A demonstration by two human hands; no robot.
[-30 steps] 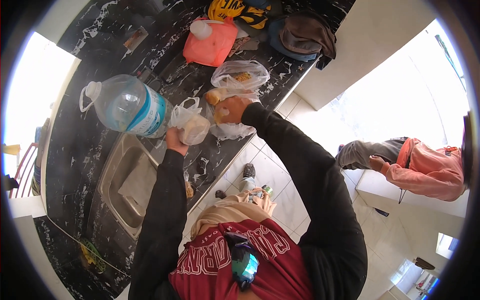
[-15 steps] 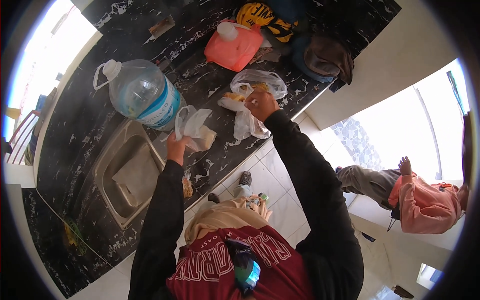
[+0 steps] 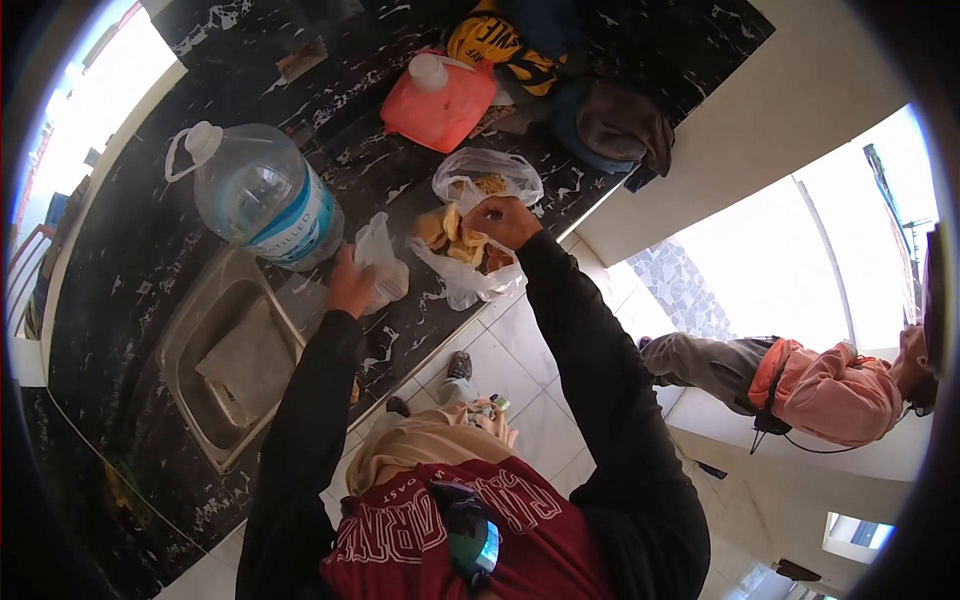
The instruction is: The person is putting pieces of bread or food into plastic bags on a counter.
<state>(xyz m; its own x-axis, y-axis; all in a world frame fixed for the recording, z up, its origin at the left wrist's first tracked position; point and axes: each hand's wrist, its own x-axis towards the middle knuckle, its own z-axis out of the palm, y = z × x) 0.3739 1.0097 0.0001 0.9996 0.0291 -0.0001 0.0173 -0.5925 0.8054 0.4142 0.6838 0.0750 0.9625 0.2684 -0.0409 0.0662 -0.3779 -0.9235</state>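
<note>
On the dark counter, my left hand (image 3: 352, 285) is closed on the side of a small clear plastic bag (image 3: 385, 275) with a pale, blocky thing inside. My right hand (image 3: 505, 220) has its fingers curled at the edge of another clear plastic bag (image 3: 468, 292); its fingertips are partly hidden. Yellowish-brown food pieces (image 3: 458, 242) show in this bag's wide mouth, to the left of my right hand. Just beyond lies a third clear bag (image 3: 515, 172) with brownish-yellow food (image 3: 488, 184) in it.
A large clear water bottle (image 3: 265, 195) with a blue label stands beside a steel sink (image 3: 180, 385). Farther back are a red-pink jug (image 3: 440, 105), a yellow-black cloth item (image 3: 490, 42) and a dark cap (image 3: 625, 125). To the right, a person in a pink top (image 3: 830, 390) stands.
The bag at my right hand has opened out, and more food shows in it. My left hand has shifted lower along its bag. The other person's raised hand has come down.
</note>
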